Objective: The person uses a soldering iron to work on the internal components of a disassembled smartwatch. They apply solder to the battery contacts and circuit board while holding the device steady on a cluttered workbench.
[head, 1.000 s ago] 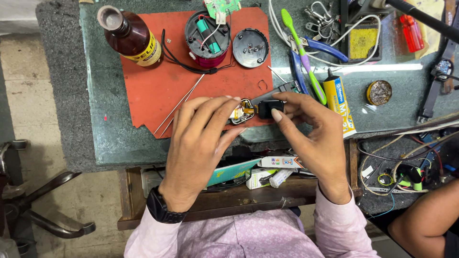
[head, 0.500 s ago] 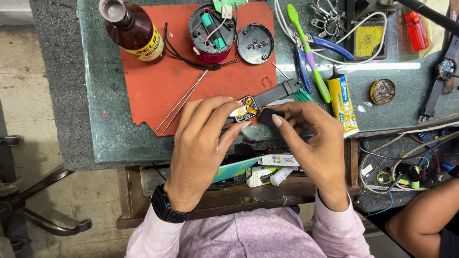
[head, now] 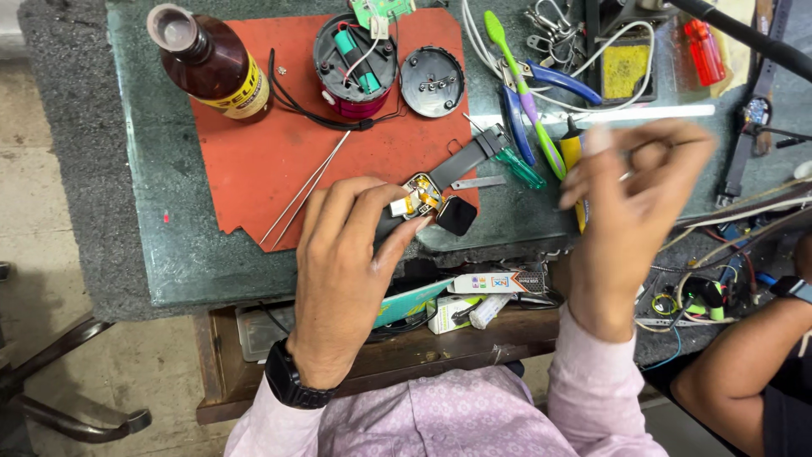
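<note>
Green bench (head: 169,245): opened smartwatch (head: 431,203) in left hand (head: 342,262).

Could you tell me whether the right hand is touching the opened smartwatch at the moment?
Apart: the head view shows the right hand lifted clear, with tabletop between it and the opened smartwatch.

Lighting: even, bright daylight falling across the bench (head: 169,245); soft shadows lying under tools. Right hand (head: 630,211) showing motion blur. Left hand (head: 338,271) staying sharp. Glare streaking a white tube (head: 643,112).

right hand (head: 630,199) lifted off the opened watch (head: 427,201), left hand (head: 342,271) now holding it alone
</note>
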